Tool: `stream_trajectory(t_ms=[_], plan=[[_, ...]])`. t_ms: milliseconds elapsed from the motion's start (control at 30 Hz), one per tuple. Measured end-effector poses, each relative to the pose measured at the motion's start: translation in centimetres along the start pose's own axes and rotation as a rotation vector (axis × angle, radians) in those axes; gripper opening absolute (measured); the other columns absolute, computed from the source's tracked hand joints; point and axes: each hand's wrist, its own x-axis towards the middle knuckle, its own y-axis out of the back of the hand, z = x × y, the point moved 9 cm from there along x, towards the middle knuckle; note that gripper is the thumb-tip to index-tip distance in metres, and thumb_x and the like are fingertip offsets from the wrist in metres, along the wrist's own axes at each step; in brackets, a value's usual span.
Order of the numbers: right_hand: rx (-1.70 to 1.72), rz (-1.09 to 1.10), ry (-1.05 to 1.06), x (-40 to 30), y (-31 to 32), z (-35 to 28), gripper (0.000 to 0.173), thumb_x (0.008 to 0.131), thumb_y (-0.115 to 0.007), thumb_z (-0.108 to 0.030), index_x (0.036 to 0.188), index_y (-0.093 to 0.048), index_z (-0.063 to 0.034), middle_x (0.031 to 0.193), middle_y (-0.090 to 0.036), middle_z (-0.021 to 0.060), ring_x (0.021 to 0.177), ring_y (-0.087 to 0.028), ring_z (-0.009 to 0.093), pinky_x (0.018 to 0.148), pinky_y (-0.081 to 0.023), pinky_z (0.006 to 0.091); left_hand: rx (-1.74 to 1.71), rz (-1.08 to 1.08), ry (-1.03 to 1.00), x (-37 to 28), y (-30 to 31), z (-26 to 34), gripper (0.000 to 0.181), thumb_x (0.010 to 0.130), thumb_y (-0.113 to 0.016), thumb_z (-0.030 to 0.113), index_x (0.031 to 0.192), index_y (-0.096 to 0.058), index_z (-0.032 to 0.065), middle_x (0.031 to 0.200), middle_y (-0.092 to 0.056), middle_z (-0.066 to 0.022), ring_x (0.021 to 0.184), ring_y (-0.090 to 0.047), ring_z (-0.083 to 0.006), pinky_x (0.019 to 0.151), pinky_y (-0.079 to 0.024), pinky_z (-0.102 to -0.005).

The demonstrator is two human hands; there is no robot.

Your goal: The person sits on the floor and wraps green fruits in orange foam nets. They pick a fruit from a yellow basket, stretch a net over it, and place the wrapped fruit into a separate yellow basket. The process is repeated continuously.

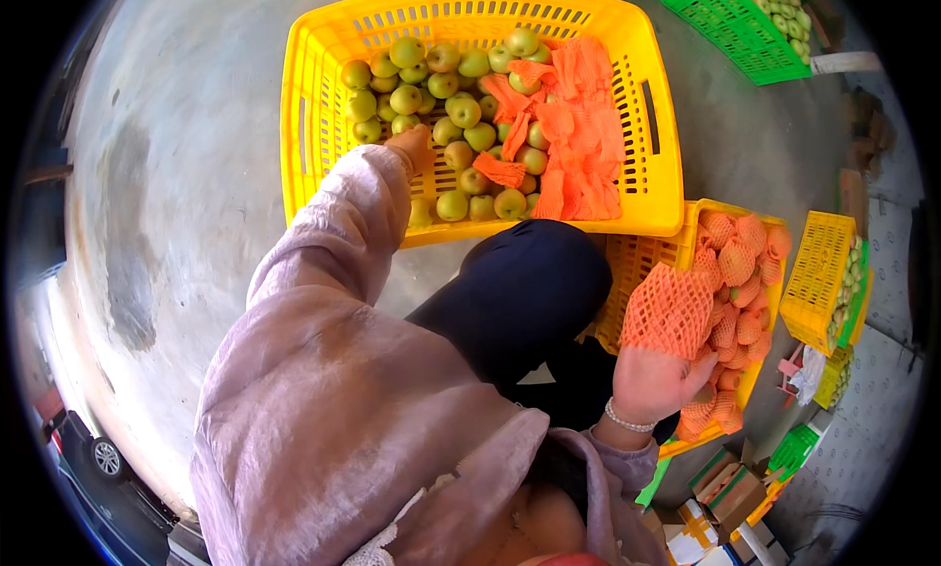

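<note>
My left hand (417,148) reaches down into a large yellow plastic crate (470,231). It is beside a green-brown apple (404,123); its fingertips are hidden, so a grip on the fruit cannot be made out. Loose apples (463,112) lie across the left and middle of this crate. Flat orange foam net sleeves (581,125) are heaped on its right side, a few over the fruit. An orange foam net sleeve (669,309) is stretched over the fingers of my right hand (650,382), its thumb outside. Under that hand, net-wrapped fruit (739,261) fills a second yellow crate (764,378).
My bent knee (544,272) lies between the two crates. A green crate of fruit (742,37) stands at the upper right. More yellow crates (820,279) and cardboard boxes (728,485) line the right side. A parked car (103,478) shows at lower left.
</note>
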Motion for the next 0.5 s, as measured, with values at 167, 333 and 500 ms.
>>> stream_trajectory(t_ms=[167,333,500], plan=[[-0.015,0.045,0.003,2.0,1.6,0.7,0.064,0.097,-0.045,-0.046,0.147,-0.034,-0.0077,0.150,-0.038,0.0064,0.137,-0.035,0.026,0.117,-0.018,0.0441,0.417,-0.227,0.001,1.5,-8.0,-5.4,0.049,0.089,-0.057,0.018,0.137,-0.048,0.0165,0.141,-0.040,-0.0165,0.121,-0.053,-0.0419,0.097,-0.046,-0.0523],[0.007,0.175,-0.003,2.3,3.9,0.8,0.068,0.097,-0.045,-0.046,0.149,-0.029,-0.0057,0.153,-0.033,0.0112,0.140,-0.031,0.031,0.117,-0.018,0.0477,0.466,-0.285,-0.042,3.1,-7.3,-2.7,0.042,0.094,-0.048,0.020,0.136,-0.051,0.0246,0.139,-0.044,-0.0125,0.125,-0.051,-0.0389,0.095,-0.048,-0.0511],[0.000,0.219,0.012,2.4,3.5,0.8,0.071,0.097,-0.042,-0.048,0.150,-0.025,-0.0028,0.153,-0.031,0.0152,0.141,-0.029,0.034,0.117,-0.019,0.0487,0.461,-0.307,-0.090,3.9,-8.1,-2.7,0.054,0.080,-0.068,0.020,0.131,-0.051,0.0109,0.131,-0.052,-0.0187,0.116,-0.058,-0.0347,0.092,-0.050,-0.0466]])
